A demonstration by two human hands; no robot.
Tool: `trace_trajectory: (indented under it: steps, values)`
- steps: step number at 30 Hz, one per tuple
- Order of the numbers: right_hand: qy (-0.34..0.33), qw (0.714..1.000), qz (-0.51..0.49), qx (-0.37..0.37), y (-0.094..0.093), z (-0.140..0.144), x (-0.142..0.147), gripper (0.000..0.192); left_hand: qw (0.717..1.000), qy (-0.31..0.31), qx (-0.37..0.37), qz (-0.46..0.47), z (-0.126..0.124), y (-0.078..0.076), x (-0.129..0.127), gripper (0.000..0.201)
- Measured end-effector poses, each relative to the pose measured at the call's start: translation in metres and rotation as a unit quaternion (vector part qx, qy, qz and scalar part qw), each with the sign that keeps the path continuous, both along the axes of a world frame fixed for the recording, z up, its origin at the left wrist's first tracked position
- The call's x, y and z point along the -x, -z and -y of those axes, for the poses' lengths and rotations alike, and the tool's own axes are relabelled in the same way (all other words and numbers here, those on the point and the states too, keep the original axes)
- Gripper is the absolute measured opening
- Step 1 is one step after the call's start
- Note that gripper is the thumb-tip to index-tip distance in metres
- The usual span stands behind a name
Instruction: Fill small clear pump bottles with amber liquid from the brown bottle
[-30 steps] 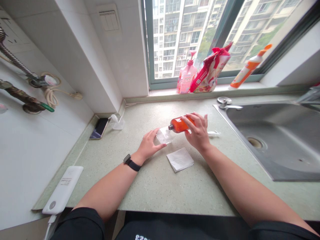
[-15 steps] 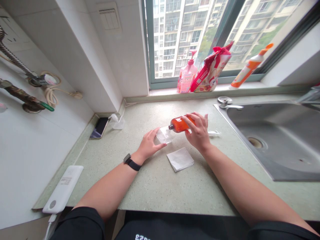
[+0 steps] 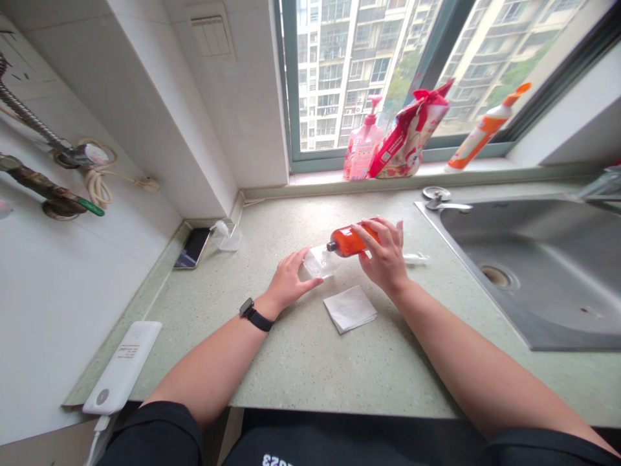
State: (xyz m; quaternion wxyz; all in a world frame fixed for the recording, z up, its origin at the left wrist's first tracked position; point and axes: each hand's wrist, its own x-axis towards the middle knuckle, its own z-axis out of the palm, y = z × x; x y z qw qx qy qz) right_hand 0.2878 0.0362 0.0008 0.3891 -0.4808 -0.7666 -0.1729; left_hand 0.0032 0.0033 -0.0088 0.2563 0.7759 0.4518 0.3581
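Note:
My right hand (image 3: 387, 259) is closed round an orange bottle (image 3: 350, 241), tilted nearly on its side with its uncapped dark neck pointing left. That neck sits over the rim of a small clear plastic container (image 3: 316, 262) on the counter. Thumb and fingers of my left hand (image 3: 289, 283) hold this container from its left and near sides. Whether liquid is flowing is too small to tell. In front of the container lies a folded white paper tissue (image 3: 350, 309). Just beyond my right wrist is a white-and-clear plastic piece (image 3: 416, 259), partly hidden by the hand.
At the left wall lie a phone (image 3: 193, 248) and another clear container (image 3: 229, 238). A white power bank (image 3: 123, 366) with a cable rests at the front left edge. The steel sink (image 3: 490, 323) is on the right; a pump bottle (image 3: 361, 152) stands on the windowsill.

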Motion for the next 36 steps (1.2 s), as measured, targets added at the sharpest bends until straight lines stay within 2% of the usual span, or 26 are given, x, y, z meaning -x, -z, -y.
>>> trace_trajectory:
  steps: [36]
  values:
    - [0.003,1.000,0.003,-0.004,-0.0002,0.0002,0.0004,0.097,1.000,-0.002,0.009,-0.006,0.0005,-0.0008,-0.0001,0.080]
